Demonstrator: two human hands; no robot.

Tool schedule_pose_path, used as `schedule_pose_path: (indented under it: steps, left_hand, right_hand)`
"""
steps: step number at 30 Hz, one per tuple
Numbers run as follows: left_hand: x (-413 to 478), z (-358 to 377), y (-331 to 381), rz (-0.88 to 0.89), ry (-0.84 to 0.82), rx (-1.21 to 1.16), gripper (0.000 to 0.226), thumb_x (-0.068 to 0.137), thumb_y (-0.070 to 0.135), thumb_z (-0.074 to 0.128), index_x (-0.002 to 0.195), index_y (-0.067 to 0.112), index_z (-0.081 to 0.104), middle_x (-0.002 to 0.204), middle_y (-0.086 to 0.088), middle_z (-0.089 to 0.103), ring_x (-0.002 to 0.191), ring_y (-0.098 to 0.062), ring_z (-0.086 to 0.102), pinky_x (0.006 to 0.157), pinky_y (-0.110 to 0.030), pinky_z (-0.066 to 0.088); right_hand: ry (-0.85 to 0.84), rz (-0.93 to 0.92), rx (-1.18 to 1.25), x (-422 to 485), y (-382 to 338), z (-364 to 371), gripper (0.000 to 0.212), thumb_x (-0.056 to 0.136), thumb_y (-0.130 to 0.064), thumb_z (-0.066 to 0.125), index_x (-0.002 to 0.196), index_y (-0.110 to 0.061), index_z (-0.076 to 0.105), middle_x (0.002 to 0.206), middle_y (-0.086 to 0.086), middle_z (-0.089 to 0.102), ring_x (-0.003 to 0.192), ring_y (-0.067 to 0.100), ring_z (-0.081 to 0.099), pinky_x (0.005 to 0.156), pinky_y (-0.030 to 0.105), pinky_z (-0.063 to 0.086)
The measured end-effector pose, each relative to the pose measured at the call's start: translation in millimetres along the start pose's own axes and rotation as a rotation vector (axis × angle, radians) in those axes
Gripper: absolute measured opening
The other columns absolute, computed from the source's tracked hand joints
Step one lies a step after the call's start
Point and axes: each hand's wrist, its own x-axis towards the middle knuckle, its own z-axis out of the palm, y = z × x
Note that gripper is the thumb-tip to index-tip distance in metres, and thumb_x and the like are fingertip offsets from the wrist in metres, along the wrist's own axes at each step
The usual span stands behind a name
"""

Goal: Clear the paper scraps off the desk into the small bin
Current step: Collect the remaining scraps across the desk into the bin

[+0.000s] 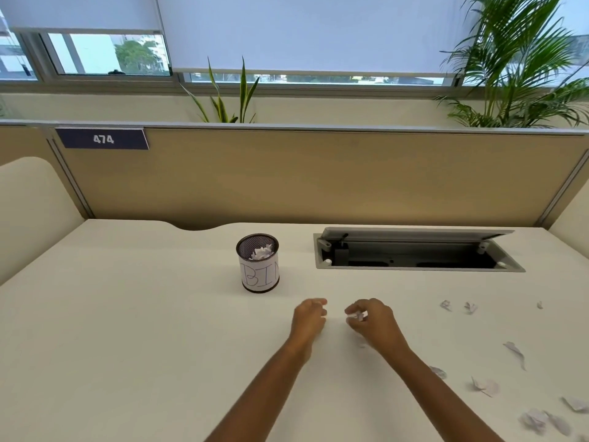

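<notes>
Head view: right hand (373, 320) has its fingers pinching a crumpled paper scrap (356, 315) just above the desk (127, 314). Left hand (308, 317) is loosely curled, holding nothing I can see. The small bin (258, 266) sits near, slightly left. Narrow opening, already part full, so a sloppy drop could bounce out.

We see a cream desk (143, 314), white paper scraps (484, 386), a black mesh bin (258, 266) wrapped in white paper (blue "BIN" lettering), a tan partition (318, 177) and a navy tag (102, 139) with white "474".
</notes>
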Motion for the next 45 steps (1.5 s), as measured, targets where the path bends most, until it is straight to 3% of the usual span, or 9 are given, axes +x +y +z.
schedule_pose_path:
  steps: [5, 8, 11, 19, 23, 31, 37, 40, 45]
  left_hand:
    - [-10.1, 0.4, 1.3, -0.314, -0.185, -0.591, 0.042, 0.103, 0.032, 0.030, 0.088, 0.004, 0.058, 0.077, -0.015, 0.070, 0.073, -0.027, 0.065, 0.082, -0.038, 0.051]
    - [-11.8, -4.3, 10.1, -0.385, -0.209, -0.763, 0.043, 0.101, 0.028, 0.032, 0.077, 0.001, 0.055, 0.045, -0.015, 0.066, 0.037, -0.023, 0.065, 0.040, -0.020, 0.054]
    - [-11.0, -12.4, 23.2, -0.391, -0.223, -0.833, 0.032, 0.098, 0.017, 0.035, 0.080, -0.002, 0.053, 0.056, -0.019, 0.063, 0.045, -0.024, 0.062, 0.029, -0.017, 0.047]
    - [5.3, -52.6, 95.6, -0.146, -0.011, -0.913, 0.037, 0.100, 0.017, 0.031, 0.071, -0.001, 0.046, 0.077, -0.017, 0.046, 0.070, -0.025, 0.047, 0.102, -0.037, 0.044]
    - [18.5, -74.3, 129.4, -0.057, 0.109, -0.883, 0.031, 0.100, 0.020, 0.032, 0.091, -0.003, 0.050, 0.091, -0.015, 0.048, 0.087, -0.028, 0.052, 0.102, -0.037, 0.042]
    - [22.5, -78.3, 144.0, -0.123, 0.201, -0.801, 0.064, 0.094, 0.036, 0.042, 0.147, 0.006, 0.020, 0.152, -0.016, 0.024, 0.141, -0.033, 0.026, 0.116, -0.048, 0.023]
    - [8.0, -55.4, 106.0, 0.033, 0.258, -0.525, 0.014, 0.096, 0.022, 0.044, 0.091, 0.012, 0.053, 0.087, -0.008, 0.056, 0.070, -0.015, 0.053, 0.054, -0.017, 0.047]
    - [-3.0, -28.5, 59.3, 0.288, 0.321, -0.164, 0.031, 0.095, 0.000, 0.042, 0.123, 0.001, 0.054, 0.132, -0.017, 0.054, 0.122, -0.028, 0.051, 0.099, -0.029, 0.041]
    - [-27.2, 18.3, -8.5, 0.454, 0.176, 0.345, 0.038, 0.091, -0.005, 0.046, 0.127, 0.006, 0.054, 0.137, -0.011, 0.050, 0.129, -0.024, 0.046, 0.112, -0.031, 0.035]
  right_hand:
    - [-0.033, -0.118, 0.073, -9.8, -31.7, 3.4, 0.017, 0.084, -0.008, 0.062, 0.100, -0.011, 0.067, 0.110, 0.012, 0.064, 0.088, 0.019, 0.063, 0.062, 0.009, 0.043]
    - [-0.093, -0.205, -0.046, -12.6, -47.6, 6.8, 0.022, 0.085, -0.014, 0.061, 0.107, -0.015, 0.065, 0.116, 0.010, 0.059, 0.098, 0.020, 0.060, 0.077, 0.020, 0.048]
    - [-0.030, -0.275, -0.017, -14.6, -52.1, 4.0, 0.025, 0.087, -0.016, 0.059, 0.112, -0.016, 0.062, 0.124, 0.007, 0.054, 0.106, 0.018, 0.056, 0.084, 0.020, 0.046]
    - [0.140, -0.202, 0.200, -23.1, -6.6, 13.7, 0.018, 0.089, -0.011, 0.057, 0.105, -0.015, 0.063, 0.113, 0.004, 0.054, 0.114, 0.018, 0.051, 0.091, 0.030, 0.046]
    - [0.069, -0.116, 0.048, -37.1, 25.8, 39.4, 0.024, 0.093, -0.019, 0.051, 0.116, -0.018, 0.056, 0.132, 0.005, 0.047, 0.129, 0.019, 0.038, 0.103, 0.023, 0.030]
    - [0.082, -0.193, -0.173, -46.7, 34.8, 55.3, 0.036, 0.096, -0.026, 0.041, 0.131, -0.022, 0.045, 0.147, -0.001, 0.034, 0.141, 0.013, 0.020, 0.112, 0.024, 0.024]
    - [0.127, -0.200, -0.154, -51.1, 30.1, 54.4, 0.032, 0.095, -0.016, 0.045, 0.125, -0.014, 0.053, 0.141, 0.005, 0.045, 0.136, 0.018, 0.032, 0.108, 0.030, 0.034]
    - [0.095, -0.210, -0.173, -57.1, 28.9, 50.0, 0.034, 0.095, -0.015, 0.041, 0.128, -0.013, 0.050, 0.143, 0.006, 0.043, 0.136, 0.017, 0.033, 0.109, 0.029, 0.033]
    - [0.040, -0.211, -0.234, -69.9, 37.8, 27.7, 0.033, 0.095, -0.014, 0.038, 0.125, -0.020, 0.050, 0.136, -0.003, 0.046, 0.128, 0.011, 0.039, 0.096, 0.023, 0.041]
